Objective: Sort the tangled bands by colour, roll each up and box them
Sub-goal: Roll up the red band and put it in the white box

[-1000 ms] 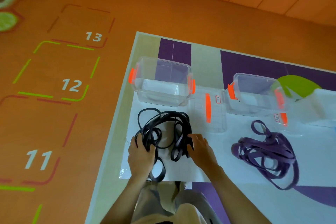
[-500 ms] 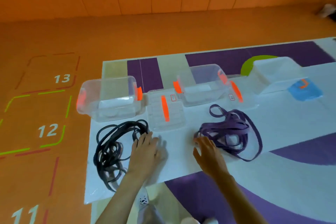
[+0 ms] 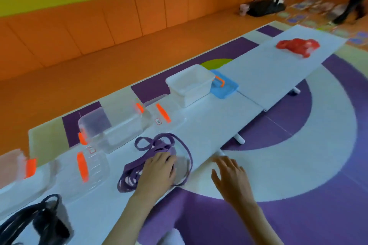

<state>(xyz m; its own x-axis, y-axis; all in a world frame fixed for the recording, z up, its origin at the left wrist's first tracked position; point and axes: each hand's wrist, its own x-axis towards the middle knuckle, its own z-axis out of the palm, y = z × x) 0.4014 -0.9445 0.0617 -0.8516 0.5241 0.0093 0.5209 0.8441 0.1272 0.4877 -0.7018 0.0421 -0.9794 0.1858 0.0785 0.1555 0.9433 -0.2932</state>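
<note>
A tangle of purple bands (image 3: 151, 157) lies on the low white table (image 3: 249, 89). My left hand (image 3: 159, 171) rests flat on that tangle with its fingers spread. Off the table's front edge, my right hand (image 3: 231, 175) hovers with straight fingers and holds nothing. Black bands (image 3: 37, 223) lie in a heap at the bottom left. A pile of red bands (image 3: 298, 45) sits at the table's far right end. Behind the purple tangle stands a clear box (image 3: 113, 127) with orange clips. A second clear box (image 3: 16, 167) shows blurred at the left edge.
Two clear lids with orange strips lie flat: one lid (image 3: 85, 167) left of the purple tangle, another lid (image 3: 163, 115) behind it. A white bin (image 3: 191, 85) stands beside a blue lid (image 3: 225, 85). A purple and cream mat (image 3: 298, 165) covers the floor on the right.
The view has swung right. My left hand left the black bands and now lies on the purple tangle. My right hand moved right, past the purple tangle and off the table's edge.
</note>
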